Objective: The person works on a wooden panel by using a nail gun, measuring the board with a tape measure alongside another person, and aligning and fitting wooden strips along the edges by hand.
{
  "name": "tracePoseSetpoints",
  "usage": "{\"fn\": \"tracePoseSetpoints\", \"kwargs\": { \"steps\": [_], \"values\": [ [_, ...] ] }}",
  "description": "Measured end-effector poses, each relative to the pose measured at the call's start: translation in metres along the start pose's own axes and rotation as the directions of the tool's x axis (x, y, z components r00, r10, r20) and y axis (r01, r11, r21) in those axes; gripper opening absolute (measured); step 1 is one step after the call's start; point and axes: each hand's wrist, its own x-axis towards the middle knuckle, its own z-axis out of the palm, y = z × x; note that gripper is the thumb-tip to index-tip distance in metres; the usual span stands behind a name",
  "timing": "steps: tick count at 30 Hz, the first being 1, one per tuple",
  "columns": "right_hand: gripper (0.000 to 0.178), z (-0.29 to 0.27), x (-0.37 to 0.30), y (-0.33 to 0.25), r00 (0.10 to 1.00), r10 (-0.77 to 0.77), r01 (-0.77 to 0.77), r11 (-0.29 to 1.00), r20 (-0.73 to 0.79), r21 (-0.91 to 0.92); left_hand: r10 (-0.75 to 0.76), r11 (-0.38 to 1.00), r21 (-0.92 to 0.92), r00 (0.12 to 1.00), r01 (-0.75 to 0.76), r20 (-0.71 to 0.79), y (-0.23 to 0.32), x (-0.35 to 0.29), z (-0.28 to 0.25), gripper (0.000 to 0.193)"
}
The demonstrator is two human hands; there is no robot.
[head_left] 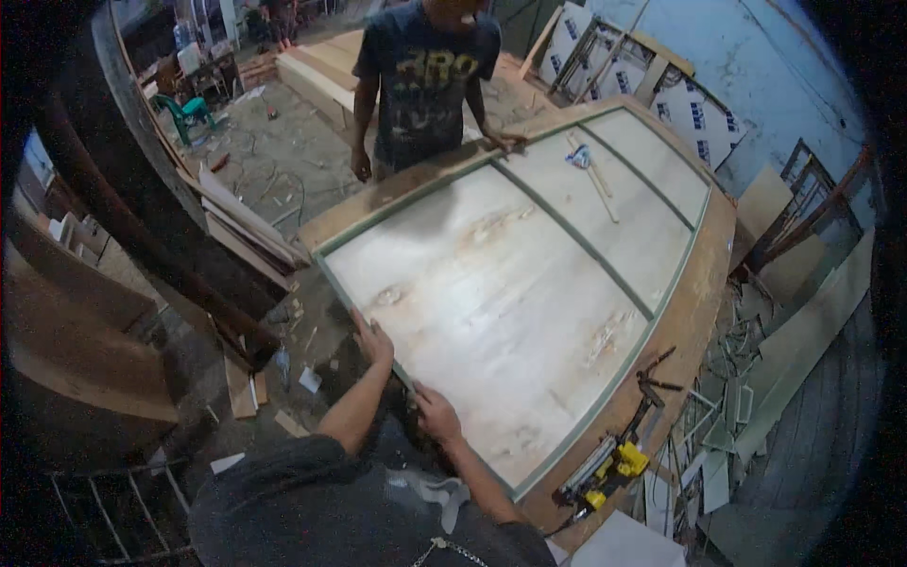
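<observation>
In the head view, a large frame of green strips point(573, 237) lies over a white panel point(463, 312) on a brown tabletop point(701, 269), with two crossbars spanning it. The person's left hand point(374, 342) is at the near left edge of the frame, its fingers stretched along the strip. The right hand point(436, 414) touches the same edge just beside it, nearer the body, with its fingers bent; whether either hand grips the strip, I cannot tell. Across the frame stands a co-worker in a dark printed T-shirt point(425, 85), one hand point(504, 142) on the far edge. A thin wooden stick point(599, 187) lies on the panel beside a small blue-and-white item point(578, 156). On the right border of the tabletop rest a yellow-and-black power tool point(624, 461) and a dark tool with spread handles point(648, 389). Scraps and boards litter the floor point(321, 170).
</observation>
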Motion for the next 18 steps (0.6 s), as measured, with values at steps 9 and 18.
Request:
{"fn": "tracePoseSetpoints", "kwargs": {
  "steps": [9, 18],
  "values": [
    [0.027, -0.009, 0.011, -0.007, 0.985, 0.107, -0.119, 0.99, -0.137, -0.078, -0.06, 0.998, 0.044, 0.966, 0.051, 0.252, 0.008, 0.003, -0.033, 0.079],
    [0.012, -0.014, 0.016, -0.009, 0.882, 0.325, -0.428, 0.857, -0.342, -0.287, 0.09, 0.995, 0.041, 0.996, -0.091, 0.027, 0.001, 0.144, -0.043, 0.089]
  ]
}}
